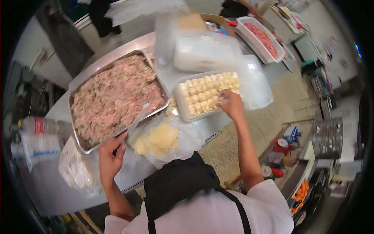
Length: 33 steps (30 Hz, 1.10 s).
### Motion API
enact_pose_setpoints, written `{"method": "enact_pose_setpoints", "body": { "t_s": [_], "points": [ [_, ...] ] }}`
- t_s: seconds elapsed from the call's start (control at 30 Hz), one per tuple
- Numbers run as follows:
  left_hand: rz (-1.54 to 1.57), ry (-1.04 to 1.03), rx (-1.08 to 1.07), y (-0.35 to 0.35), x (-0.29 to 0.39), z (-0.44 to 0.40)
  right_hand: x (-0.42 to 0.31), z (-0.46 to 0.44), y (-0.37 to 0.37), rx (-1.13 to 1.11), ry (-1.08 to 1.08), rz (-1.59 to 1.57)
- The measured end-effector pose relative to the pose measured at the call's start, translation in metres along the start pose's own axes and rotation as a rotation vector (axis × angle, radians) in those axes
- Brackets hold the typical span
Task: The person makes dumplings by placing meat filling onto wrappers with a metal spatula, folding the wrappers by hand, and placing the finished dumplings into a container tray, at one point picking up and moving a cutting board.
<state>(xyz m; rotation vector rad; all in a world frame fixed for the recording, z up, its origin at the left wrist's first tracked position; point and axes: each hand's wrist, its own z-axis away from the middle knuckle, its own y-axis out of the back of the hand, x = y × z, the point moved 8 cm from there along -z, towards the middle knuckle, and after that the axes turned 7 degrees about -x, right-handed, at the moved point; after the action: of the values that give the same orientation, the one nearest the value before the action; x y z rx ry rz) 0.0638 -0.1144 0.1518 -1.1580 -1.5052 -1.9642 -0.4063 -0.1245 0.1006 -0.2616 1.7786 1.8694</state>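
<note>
My left hand [111, 155] is closed around the handle end of a thin flat spatula [136, 121]. Its blade reaches over the near right rim of a metal tray [119, 135], which is full of pink minced meat filling [113, 93] with green flecks. My right hand [232, 104] is at the right side of a clear plastic container [202, 116]. Rows of pale folded dumplings [202, 91] fill it. My right fingertips are pinched on a dumpling at the edge of the rows, partly hidden by the hand. Yellowish dough wrappers [161, 137] lie stacked on plastic sheeting nearest my apron.
Lidded translucent boxes [206, 52] stand behind the dumplings, beside a clear lid [255, 82]. A white tub of pink meat [260, 39] is at the far right. A bag of white rounds [78, 167] and a bottle [39, 125] sit left. Another person's arm [249, 6] shows at the top.
</note>
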Motion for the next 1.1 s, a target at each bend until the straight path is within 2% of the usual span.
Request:
{"method": "enact_pose_setpoints", "body": {
  "t_s": [0.07,0.17,0.23,0.3,0.4,0.47,0.53,0.6,0.7,0.77,0.83,0.9,1.1],
  "points": [
    [-0.020,0.023,0.064,0.012,-0.003,0.004,-0.039,0.021,0.023,0.245,0.140,-0.054],
    [0.013,0.098,0.130,0.023,-0.015,0.009,-0.106,0.045,-0.004,0.065,0.259,-0.313],
    [0.078,0.093,0.159,0.015,-0.034,0.011,-0.142,0.062,-0.068,-0.196,0.460,-0.447],
    [0.190,0.069,0.168,0.007,-0.038,0.012,-0.169,0.078,-0.137,-0.320,0.659,-0.368],
    [0.155,0.140,0.126,0.006,-0.022,0.013,-0.185,0.091,-0.206,-0.324,0.666,-0.235],
    [0.180,0.146,0.129,0.006,-0.034,0.021,-0.185,0.088,-0.228,-0.327,0.621,-0.075],
    [0.175,0.138,0.144,0.006,-0.045,0.025,-0.175,0.086,-0.240,-0.254,0.620,-0.074],
    [0.153,0.119,0.135,0.002,-0.049,0.027,-0.168,0.082,-0.255,-0.292,0.584,-0.018],
    [0.204,0.150,0.087,-0.011,-0.062,0.028,-0.170,0.082,-0.247,-0.268,0.604,-0.090],
    [0.203,0.088,0.042,-0.024,-0.059,0.024,-0.168,0.081,-0.239,-0.234,0.570,-0.085],
    [0.193,0.045,0.027,-0.032,-0.056,0.016,-0.168,0.081,-0.233,-0.241,0.604,-0.235],
    [0.216,0.083,0.000,-0.039,-0.056,0.009,-0.162,0.078,-0.231,-0.221,0.572,-0.267],
    [0.306,-0.005,-0.037,-0.060,-0.035,-0.016,-0.152,0.084,-0.205,-0.244,0.490,-0.394]
  ]
}}
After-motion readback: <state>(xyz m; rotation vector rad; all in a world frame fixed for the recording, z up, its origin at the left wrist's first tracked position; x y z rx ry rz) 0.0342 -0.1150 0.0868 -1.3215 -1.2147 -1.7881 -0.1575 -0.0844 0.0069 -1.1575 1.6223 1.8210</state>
